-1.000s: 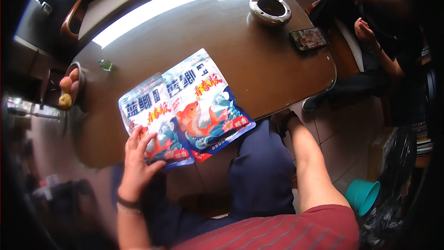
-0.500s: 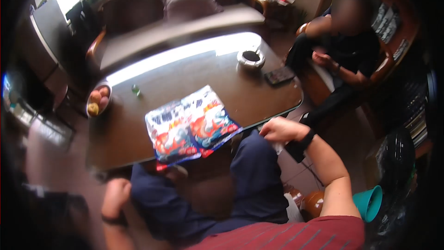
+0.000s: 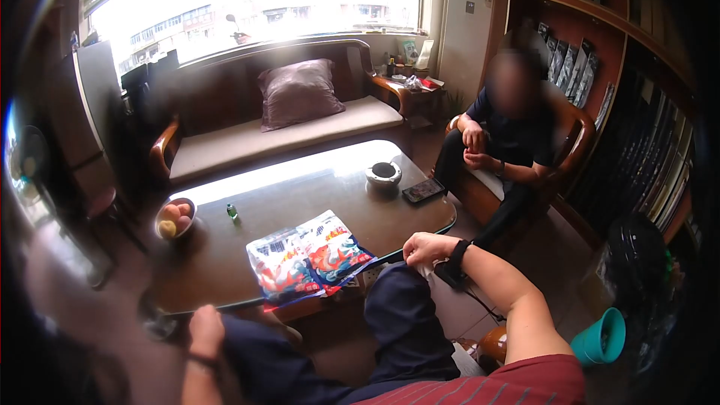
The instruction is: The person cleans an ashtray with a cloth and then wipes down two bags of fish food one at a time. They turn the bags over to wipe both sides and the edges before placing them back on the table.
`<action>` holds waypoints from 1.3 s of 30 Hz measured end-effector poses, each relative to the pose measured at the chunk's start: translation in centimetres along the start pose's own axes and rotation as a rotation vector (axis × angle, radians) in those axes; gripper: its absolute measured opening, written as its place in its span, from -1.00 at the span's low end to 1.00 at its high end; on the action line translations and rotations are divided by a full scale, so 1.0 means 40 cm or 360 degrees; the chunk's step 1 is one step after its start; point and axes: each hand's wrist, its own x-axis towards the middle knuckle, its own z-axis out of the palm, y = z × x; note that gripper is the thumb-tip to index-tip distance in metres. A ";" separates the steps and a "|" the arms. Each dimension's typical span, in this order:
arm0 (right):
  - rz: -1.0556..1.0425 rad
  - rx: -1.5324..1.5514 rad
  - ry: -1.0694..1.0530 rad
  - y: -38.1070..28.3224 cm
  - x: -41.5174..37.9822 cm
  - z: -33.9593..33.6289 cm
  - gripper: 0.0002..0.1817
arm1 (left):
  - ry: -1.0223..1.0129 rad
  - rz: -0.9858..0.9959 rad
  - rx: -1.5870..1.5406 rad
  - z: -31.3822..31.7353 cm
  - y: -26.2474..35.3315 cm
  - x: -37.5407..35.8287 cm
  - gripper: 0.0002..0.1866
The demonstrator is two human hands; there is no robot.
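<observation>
Two bags lie on table, hands off.

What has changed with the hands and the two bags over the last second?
The left hand let go of the two bags and dropped to the knee. The right hand rose from below the table edge to the right knee. The camera tilted up. The bags stayed side by side on the table.
</observation>
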 end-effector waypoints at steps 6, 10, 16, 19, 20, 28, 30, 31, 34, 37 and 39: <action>-0.0062 -0.0259 0.0088 -0.078 -0.045 -0.030 -0.72 | -0.0157 0.0166 -0.0180 -0.089 0.076 0.028 -0.81; -0.0214 -0.0205 0.0842 -0.133 0.092 0.015 -0.62 | -0.0162 0.0275 -0.0592 -0.070 0.194 0.098 -0.74; -0.0643 0.0247 0.0948 -0.306 0.335 0.210 -0.44 | -0.0445 0.0118 -0.0883 0.028 0.338 0.167 -0.35; -0.0949 0.0047 0.1040 -0.327 0.490 0.370 -0.49 | -0.0343 0.0017 -0.0799 0.105 0.357 0.148 -0.33; -0.0970 -0.0023 0.0829 -0.329 0.501 0.411 -0.47 | -0.0490 0.0032 -0.0797 0.152 0.342 0.156 -0.13; -0.0801 -0.0440 0.0634 -0.280 0.565 0.474 -0.40 | -0.0257 0.0184 -0.0531 0.229 0.318 0.111 -0.09; -0.0605 -0.0513 0.0753 -0.234 0.634 0.500 -0.37 | -0.0340 0.0175 -0.0474 0.221 0.314 0.116 0.01; -0.0536 -0.0471 0.0782 -0.259 0.627 0.511 -0.38 | -0.0335 0.0174 -0.0484 0.222 0.313 0.118 0.01; -0.0634 -0.0396 0.0797 -0.326 0.600 0.542 -0.44 | -0.0335 0.0167 -0.0523 0.235 0.310 0.117 -0.01; -0.1004 -0.0283 0.0618 -0.341 0.568 0.527 -0.48 | -0.0107 0.0209 -0.0521 0.237 0.309 0.107 -0.16; -0.0980 -0.0320 0.0623 -0.317 0.568 0.497 -0.47 | -0.0171 0.0175 -0.0615 0.215 0.309 0.106 -0.20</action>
